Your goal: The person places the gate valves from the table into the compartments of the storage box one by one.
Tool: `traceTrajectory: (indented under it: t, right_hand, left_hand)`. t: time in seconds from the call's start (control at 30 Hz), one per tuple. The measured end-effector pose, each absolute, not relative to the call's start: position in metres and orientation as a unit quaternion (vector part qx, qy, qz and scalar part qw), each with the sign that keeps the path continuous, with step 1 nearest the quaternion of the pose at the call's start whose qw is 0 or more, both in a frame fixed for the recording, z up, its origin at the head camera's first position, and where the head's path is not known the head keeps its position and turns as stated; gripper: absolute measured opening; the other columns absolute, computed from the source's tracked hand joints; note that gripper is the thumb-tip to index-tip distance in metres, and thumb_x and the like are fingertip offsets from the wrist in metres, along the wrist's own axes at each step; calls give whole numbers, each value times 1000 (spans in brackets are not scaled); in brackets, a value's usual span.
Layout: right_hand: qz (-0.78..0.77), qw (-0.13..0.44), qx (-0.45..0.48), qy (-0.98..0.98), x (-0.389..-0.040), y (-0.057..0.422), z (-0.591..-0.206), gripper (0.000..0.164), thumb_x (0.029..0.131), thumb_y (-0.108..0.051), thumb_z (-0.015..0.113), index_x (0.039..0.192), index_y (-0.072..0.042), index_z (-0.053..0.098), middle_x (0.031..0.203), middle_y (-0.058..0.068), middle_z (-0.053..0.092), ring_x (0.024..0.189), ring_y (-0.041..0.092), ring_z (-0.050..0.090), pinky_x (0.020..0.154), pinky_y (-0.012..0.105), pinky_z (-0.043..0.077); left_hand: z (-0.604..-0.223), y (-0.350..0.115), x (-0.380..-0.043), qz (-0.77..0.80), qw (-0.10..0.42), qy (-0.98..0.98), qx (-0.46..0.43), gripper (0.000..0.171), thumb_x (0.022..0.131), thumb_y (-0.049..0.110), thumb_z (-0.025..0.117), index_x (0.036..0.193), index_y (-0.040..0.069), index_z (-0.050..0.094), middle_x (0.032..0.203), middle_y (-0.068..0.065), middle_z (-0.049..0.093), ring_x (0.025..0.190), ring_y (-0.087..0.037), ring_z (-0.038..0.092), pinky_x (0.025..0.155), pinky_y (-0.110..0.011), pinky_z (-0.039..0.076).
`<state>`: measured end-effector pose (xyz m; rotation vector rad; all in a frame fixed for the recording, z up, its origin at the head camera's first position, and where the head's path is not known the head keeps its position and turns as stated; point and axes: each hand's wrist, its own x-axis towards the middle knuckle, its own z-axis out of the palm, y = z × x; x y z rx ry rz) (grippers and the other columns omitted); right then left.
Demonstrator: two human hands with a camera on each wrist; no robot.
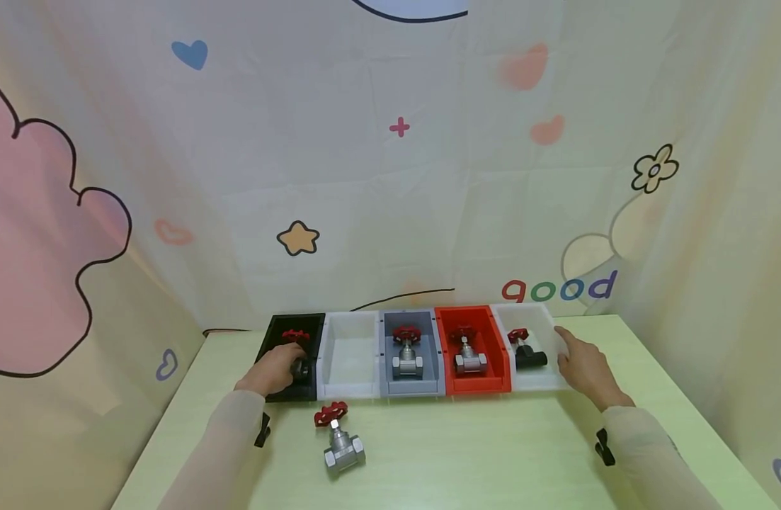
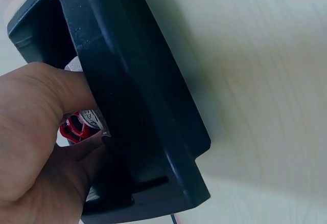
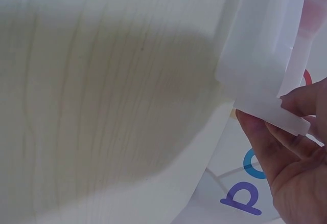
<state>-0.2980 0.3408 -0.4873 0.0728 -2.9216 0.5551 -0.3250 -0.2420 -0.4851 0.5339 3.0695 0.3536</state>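
My left hand [image 1: 277,368] reaches into the black bin [image 1: 270,333] at the left end of the row. Its thumb and fingers grip a valve with a red handwheel [image 1: 296,334]; in the left wrist view the hand hides most of the valve's metal body [image 2: 91,117]. At the other end, my right hand [image 1: 584,365] pinches the outer wall of a white bin [image 3: 271,114] between thumb and fingers. Inside that bin lies a black valve [image 1: 530,358] with a red handwheel. A silver gate valve [image 1: 343,450] lies on the table in front of the row.
Between the end bins stand another white bin [image 1: 350,386], a grey bin [image 1: 412,387] holding a silver valve [image 1: 407,365], and a red bin [image 1: 479,384] holding another silver valve [image 1: 470,361]. A printed curtain [image 1: 365,177] hangs behind the pale wooden table [image 1: 466,453].
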Motion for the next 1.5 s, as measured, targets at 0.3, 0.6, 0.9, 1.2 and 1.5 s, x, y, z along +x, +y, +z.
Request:
traceTrajectory:
  t: [0.3, 0.6, 0.9, 1.2, 1.5]
  right_hand:
    - [189, 84, 22, -978, -298, 338, -488, 54, 93, -7, 54, 144, 5, 38, 124, 40, 55, 80, 35, 62, 67, 47, 51]
    - [191, 84, 24, -978, -297, 338, -488, 55, 93, -6, 54, 144, 5, 37, 126, 40, 54, 84, 39, 63, 70, 51, 51]
    - [179, 82, 23, -980, -299, 342, -493, 54, 94, -8, 53, 144, 5, 37, 125, 40, 55, 87, 40, 63, 72, 52, 52]
    - [176, 76, 20, -981, -298, 342, -490, 55, 94, -9, 54, 144, 5, 38, 123, 39, 57, 83, 36, 63, 71, 51, 51]
    - [163, 73, 16, -984, -299, 340, -488, 55, 94, -11, 56, 145, 4, 38, 124, 37, 58, 80, 35, 62, 71, 52, 52]
  left_hand:
    - [-486, -242, -326, 111, 15, 981, 159, 40, 82, -10, 63, 121, 2, 66, 126, -13, 64, 120, -35, 59, 103, -50, 46]
    - [-492, -242, -328, 91, 4, 984, 151, 39, 82, -9, 65, 118, 5, 68, 122, -11, 68, 116, -33, 62, 101, -49, 48]
    - [-480, -240, -324, 102, -9, 985, 140, 38, 83, -4, 67, 117, 11, 70, 119, -8, 69, 110, -30, 64, 94, -52, 51]
    - [-463, -242, -313, 104, -52, 985, 128, 38, 87, 10, 69, 124, 8, 66, 129, -13, 64, 109, -31, 64, 89, -51, 54]
    - [-441, -236, -285, 102, -95, 981, 132, 40, 92, 21, 66, 129, 6, 63, 131, -15, 62, 108, -33, 66, 85, -50, 55]
